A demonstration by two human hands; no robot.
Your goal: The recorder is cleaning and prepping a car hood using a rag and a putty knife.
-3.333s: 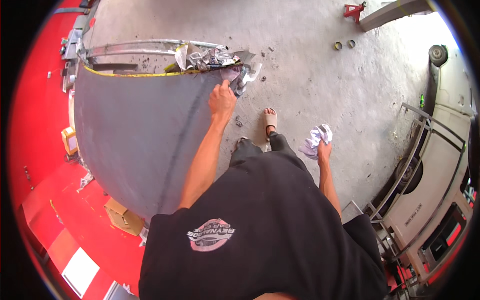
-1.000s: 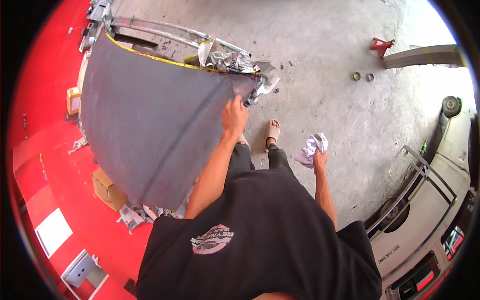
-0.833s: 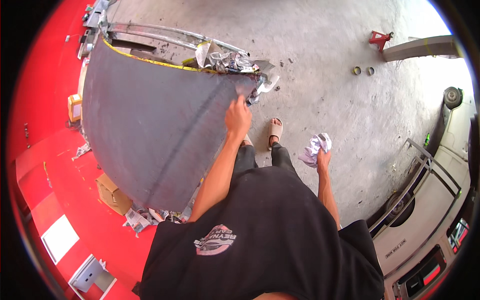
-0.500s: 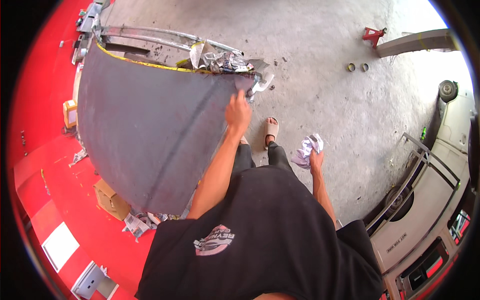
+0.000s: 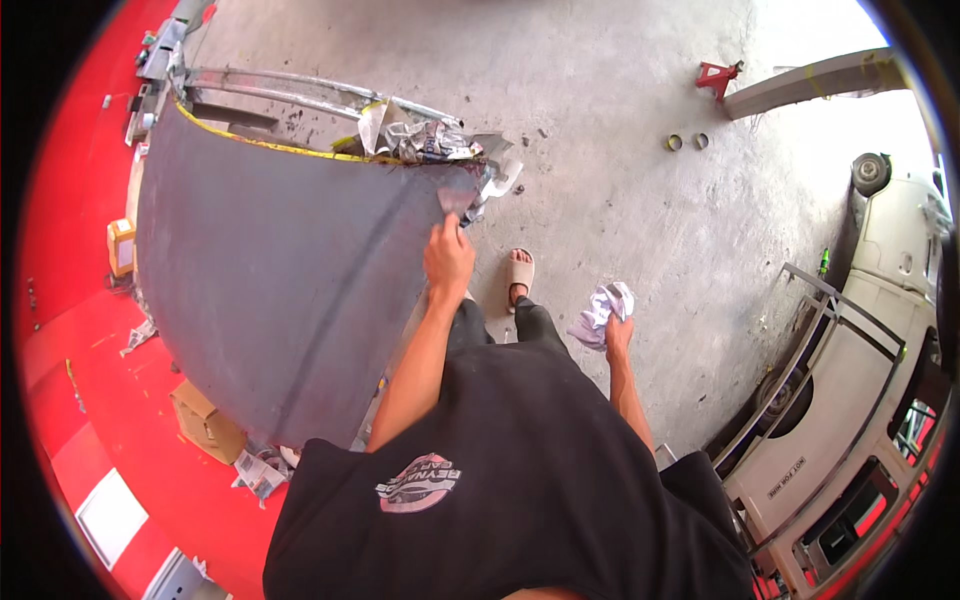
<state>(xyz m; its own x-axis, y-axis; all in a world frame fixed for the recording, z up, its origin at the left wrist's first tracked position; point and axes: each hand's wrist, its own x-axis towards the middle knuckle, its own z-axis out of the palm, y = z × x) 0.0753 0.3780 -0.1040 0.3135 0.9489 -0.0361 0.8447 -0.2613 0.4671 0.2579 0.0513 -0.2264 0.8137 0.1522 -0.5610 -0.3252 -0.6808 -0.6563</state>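
A large grey car hood (image 5: 250,270) with a yellow-edged far rim lies to my left. Over its right far corner, my left hand (image 5: 450,260) is closed around a putty spreader (image 5: 456,201), with the flared flat blade at the grey surface. Fingers partly hide the spreader's handle end. Down at my right side, away from the hood, my right hand (image 5: 619,330) grips a crumpled whitish cloth (image 5: 604,312). Crumpled newspaper (image 5: 430,140) is bunched along the hood's far right edge.
A red jack stand (image 5: 716,78) is near a grey post (image 5: 815,83). Two small rings (image 5: 674,143) lie on the concrete floor (image 5: 610,190). A pale van (image 5: 830,430) stands at right, beside a green bottle (image 5: 824,263). A cardboard box (image 5: 207,420) sits left of the hood.
My left hand has drawn the spreader a little nearer to me over the hood's corner. The whole view has shifted slightly. My right hand still holds the cloth.
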